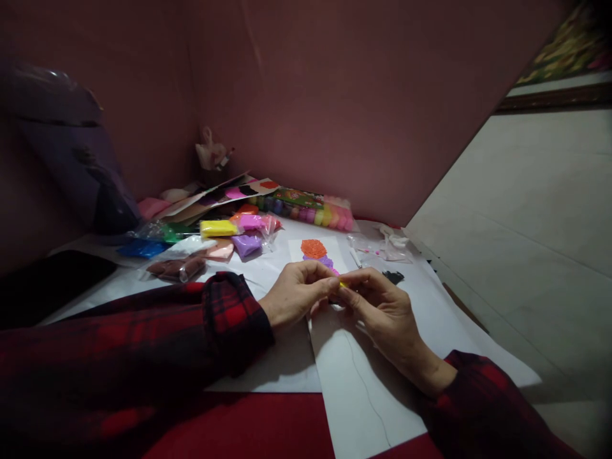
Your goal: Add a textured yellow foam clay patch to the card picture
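Above a white card, my left hand (297,292) and my right hand (382,307) meet fingertip to fingertip. Between the pinched thumbs and index fingers shows a small bit of yellow modelling clay (343,284); most of it is hidden. Just beyond the fingers, the white card (351,370) carries a textured orange clay patch (313,248) and a purple clay patch (326,261), with a little pink partly covered by my hands. A thin drawn line runs down the card's near part. To the right lies a black clay piece (393,276), close to a slim white-handled tool (356,258).
Bagged clay in several colours, including a yellow packet (218,228) and a brown packet (176,268), lies left of the card. Behind are stacked cards (210,194) and a long clay pack (310,209) by the wall. A clear plastic bag (394,245) rests at right.
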A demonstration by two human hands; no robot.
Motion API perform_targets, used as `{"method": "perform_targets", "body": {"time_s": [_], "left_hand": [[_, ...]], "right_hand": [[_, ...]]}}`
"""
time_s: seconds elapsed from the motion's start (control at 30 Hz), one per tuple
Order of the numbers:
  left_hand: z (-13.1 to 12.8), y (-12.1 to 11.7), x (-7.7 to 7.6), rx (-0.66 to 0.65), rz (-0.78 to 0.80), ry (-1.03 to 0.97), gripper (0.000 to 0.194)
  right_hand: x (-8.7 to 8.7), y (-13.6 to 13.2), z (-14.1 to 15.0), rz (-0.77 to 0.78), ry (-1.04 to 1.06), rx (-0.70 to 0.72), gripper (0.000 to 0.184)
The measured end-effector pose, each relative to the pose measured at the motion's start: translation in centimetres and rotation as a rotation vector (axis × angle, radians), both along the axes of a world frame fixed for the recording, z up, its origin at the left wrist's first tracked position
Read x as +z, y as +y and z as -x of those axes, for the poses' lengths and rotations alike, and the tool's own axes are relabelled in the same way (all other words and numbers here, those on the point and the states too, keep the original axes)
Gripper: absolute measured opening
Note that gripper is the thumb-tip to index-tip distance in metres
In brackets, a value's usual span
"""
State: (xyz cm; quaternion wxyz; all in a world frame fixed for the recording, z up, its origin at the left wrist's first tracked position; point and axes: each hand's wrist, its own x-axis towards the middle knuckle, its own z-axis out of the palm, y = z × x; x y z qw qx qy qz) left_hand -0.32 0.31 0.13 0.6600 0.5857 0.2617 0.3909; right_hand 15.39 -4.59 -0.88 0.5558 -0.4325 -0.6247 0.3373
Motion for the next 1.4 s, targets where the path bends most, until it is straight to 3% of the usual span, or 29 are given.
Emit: {"method": "perform_targets", "body": {"time_s": [0.4, 0.57, 0.7, 0.8, 0.93, 1.2, 1.4], "left_hand": [[-0.08, -0.06, -0.20, 0.008, -0.004, 0.032, 0.020], [-0.31, -0.16, 0.07, 0.115, -0.054, 0.022, 0.009], [-0.29, -0.04, 0.17, 0.206, 0.015, -0.019, 0.007], [-0.17, 0.06, 0.08, 0.179, 0.062, -0.058, 0.012], [-0.11, -0.02, -0.06, 0.115, 0.049, -0.032, 0.013], [-0.27, 0.02, -0.08, 0.089, 0.023, -0.071, 0.029], [-0.11, -0.09, 0.30, 0.037, 0.005, 0.012, 0.011]], "right_hand": [[0.28, -0.29, 0.27, 0.013, 0.015, -0.056, 0.009], [0.89, -0.17, 0.52, 0.049, 0.081, -0.140, 0.018], [0.96, 0.28, 0.20, 0.051, 0.147, -0.240, 0.019], [0.80, 0.55, -0.10, 0.056, 0.179, -0.268, 0.021], [0.65, 0.59, -0.20, 0.097, 0.172, -0.233, 0.026], [0.78, -0.09, 0.18, 0.133, 0.114, 0.009, 0.023], [0.92, -0.18, 0.51, 0.027, 0.044, -0.011, 0.012]]}}
